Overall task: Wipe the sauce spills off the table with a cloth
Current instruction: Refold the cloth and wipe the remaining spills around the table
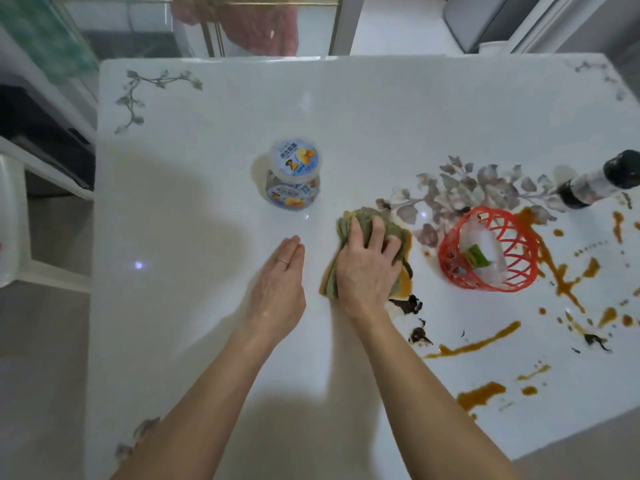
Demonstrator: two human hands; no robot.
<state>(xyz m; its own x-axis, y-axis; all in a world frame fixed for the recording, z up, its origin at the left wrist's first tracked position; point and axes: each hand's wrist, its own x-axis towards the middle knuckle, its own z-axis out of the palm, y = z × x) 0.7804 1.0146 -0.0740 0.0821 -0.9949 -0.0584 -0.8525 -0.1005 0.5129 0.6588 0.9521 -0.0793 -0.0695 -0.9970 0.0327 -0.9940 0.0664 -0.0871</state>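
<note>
While the right hand (367,265) has the green cloth (358,216) bunched under it, fingers (377,226) spread and curled down into the fabric, pretty much all the sauce spills (479,344) sit off to that hand's right and a bit nearer the person. So I'd guess the next swipe goes rightward. The cloth's right edge is already touching a brown smear, and its long side runs roughly away from the person.

The left hand (277,289) lies flat on the worktop (207,237) just left of the cloth, fingers straight and pressed together, holding nothing, so the right one is clearly the nearer hand for the job.

One snag: a red basket (519,237) stands right in the mess (streaks run around it), and a dark bottle (595,183) is at the far right. A blue-labelled jar (294,174) sits beyond the hands, apart from the sauce.

It's a glossy white top with a printed leaf pattern, and there's pale flooring around it.
</note>
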